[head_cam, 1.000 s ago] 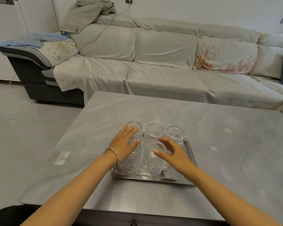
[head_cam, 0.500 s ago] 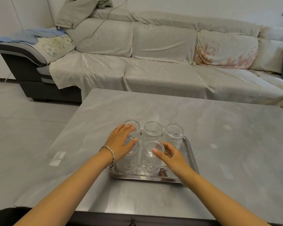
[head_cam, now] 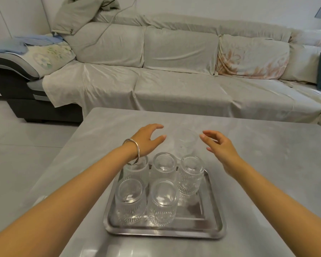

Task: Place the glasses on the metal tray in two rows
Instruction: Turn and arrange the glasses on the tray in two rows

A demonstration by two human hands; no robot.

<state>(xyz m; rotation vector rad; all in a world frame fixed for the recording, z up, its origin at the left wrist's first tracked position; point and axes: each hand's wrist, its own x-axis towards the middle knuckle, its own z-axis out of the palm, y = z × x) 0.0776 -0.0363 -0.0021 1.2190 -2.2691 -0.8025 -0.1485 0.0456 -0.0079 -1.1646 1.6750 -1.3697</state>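
Note:
A metal tray [head_cam: 214,222] lies on the grey table, near its front edge. Several clear ribbed glasses stand on it upside down: three in the far row [head_cam: 163,167] and two in the near row [head_cam: 162,201]; the near right spot of the tray is bare. One more glass [head_cam: 186,142] stands alone on the table just beyond the tray. My left hand [head_cam: 146,140] is to the left of that glass and my right hand [head_cam: 219,145] to its right, both with fingers spread, neither touching it.
The grey table [head_cam: 267,164] extends right and behind the tray. A long sofa [head_cam: 174,71] draped in grey covers runs along the far side. Tiled floor [head_cam: 26,145] lies to the left.
Both hands have left the glasses on the tray and moved forward past it, coming to either side of the lone glass. The view has moved closer to the table.

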